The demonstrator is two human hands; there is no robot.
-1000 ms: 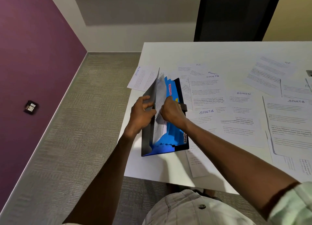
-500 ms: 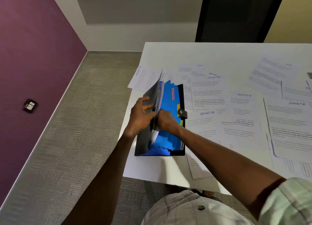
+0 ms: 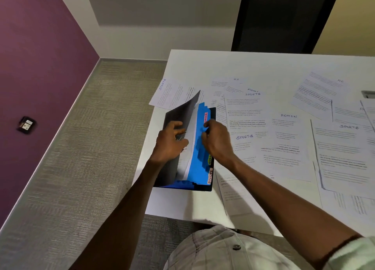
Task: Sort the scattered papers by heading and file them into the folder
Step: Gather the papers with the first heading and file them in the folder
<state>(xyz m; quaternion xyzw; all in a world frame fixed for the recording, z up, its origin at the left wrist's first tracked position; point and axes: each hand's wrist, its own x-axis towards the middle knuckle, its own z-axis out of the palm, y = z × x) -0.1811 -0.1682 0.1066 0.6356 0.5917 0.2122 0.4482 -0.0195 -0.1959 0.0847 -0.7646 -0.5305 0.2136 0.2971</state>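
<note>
An expanding folder with blue dividers lies on the left end of the white table, a little left of the frame's centre, its dark front cover lifted and tilted up toward the left. The left hand grips that cover from the outside, fingers curled over its face and thumb on its edge, holding it away from the dividers. The right hand sits just to the right, over the blue dividers, its fingertips bent onto the upper divider near a pink tab; whether they pinch a divider or merely press on it cannot be told. The two hands are close together with the folder's open mouth between them, and white sheets stand in that gap behind the cover. Yellow and pink tabs show lower on the folder's right edge. Scattered papers headed SPORTS, ADMIN and HR cover the table to the right and above the folder, some overlapping, one at the folder's upper left overhanging the table edge.
</note>
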